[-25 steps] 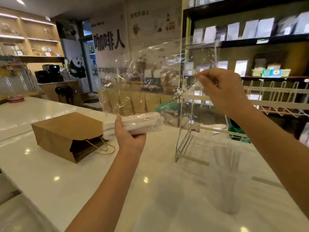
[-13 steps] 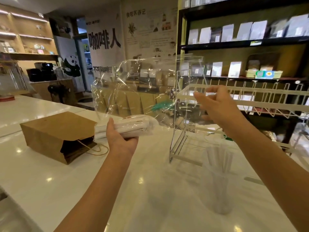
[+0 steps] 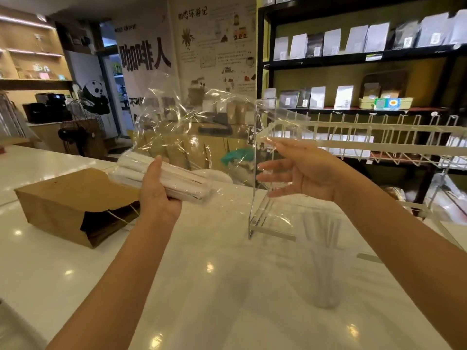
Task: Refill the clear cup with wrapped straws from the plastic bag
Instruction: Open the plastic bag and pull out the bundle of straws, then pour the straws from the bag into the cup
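Note:
My left hand (image 3: 158,195) grips a bundle of white wrapped straws (image 3: 177,178) through the bottom of a clear plastic bag (image 3: 182,122), held above the white counter. The bag's loose upper part billows up and to the right. My right hand (image 3: 300,170) hovers to the right of the bundle with fingers spread, at the bag's open end; whether it touches the film I cannot tell. The clear cup (image 3: 323,263) stands on the counter at lower right, under my right forearm, with a few white straws upright in it.
A brown paper bag (image 3: 73,200) lies on its side on the counter (image 3: 63,269), left of my left hand. A white wire rack (image 3: 353,140) on a clear acrylic stand (image 3: 260,198) sits behind the cup. Shelves with pouches fill the back right.
My right hand let go of the bag's top edge, came down and opened its fingers. The bag's loose top sagged. My left hand kept its grip on the bundle.

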